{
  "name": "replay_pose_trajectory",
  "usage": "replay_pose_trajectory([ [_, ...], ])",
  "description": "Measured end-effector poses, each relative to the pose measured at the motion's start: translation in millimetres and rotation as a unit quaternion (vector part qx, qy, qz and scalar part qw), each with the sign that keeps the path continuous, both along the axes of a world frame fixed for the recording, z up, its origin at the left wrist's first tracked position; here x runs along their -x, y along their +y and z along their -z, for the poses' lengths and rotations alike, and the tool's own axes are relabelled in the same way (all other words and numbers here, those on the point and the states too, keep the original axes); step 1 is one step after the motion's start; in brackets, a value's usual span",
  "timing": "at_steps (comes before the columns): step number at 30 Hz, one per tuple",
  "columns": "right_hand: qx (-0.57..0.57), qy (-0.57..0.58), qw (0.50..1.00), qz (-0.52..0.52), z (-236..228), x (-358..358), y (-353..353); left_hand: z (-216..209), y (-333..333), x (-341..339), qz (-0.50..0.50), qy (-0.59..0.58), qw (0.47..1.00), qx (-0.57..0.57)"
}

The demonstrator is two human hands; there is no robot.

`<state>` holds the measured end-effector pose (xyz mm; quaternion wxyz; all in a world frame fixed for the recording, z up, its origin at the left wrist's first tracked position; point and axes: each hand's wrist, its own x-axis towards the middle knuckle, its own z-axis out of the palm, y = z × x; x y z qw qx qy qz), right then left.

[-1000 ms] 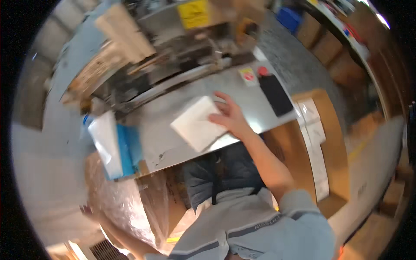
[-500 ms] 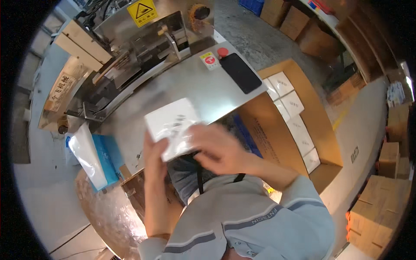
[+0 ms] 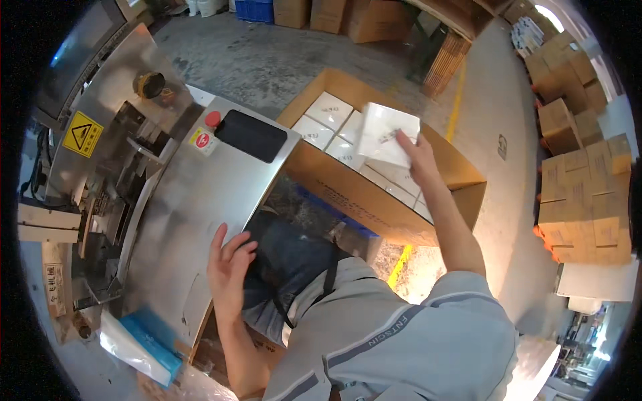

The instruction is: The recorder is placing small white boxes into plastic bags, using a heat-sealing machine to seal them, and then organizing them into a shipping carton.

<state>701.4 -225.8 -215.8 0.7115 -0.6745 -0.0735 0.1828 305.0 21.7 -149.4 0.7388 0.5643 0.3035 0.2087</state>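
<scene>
My right hand (image 3: 420, 159) grips a white square pack in shiny clear film (image 3: 382, 125), dark print on its upper face. It is held above an open cardboard carton (image 3: 319, 179), where several similar white packs (image 3: 328, 110) sit in rows. The raised pack covers part of these rows, so whether it touches them I cannot tell. My left hand (image 3: 231, 267) hovers by the front edge of the metal worktable (image 3: 177, 230), fingers spread and holding nothing.
A machine with a yellow warning sign (image 3: 83, 134) stands at the left. On the worktable are a black phone (image 3: 249, 136) and a red button (image 3: 212, 119). A blue-and-white plastic package (image 3: 142, 344) lies at the near left corner. Stacked cartons (image 3: 582, 200) line the right side.
The view has turned right. The pack, earlier between both hands over the worktable, is now over the carton in my right hand alone. My left hand has let go of it.
</scene>
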Motion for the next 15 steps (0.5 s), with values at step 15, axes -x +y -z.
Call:
replay_pose_trajectory([
  [15, 0.601, -0.287, 0.539, -0.515, 151, -39, -66, -8, 49, 159, -0.277, 0.123, 0.943, -0.138],
])
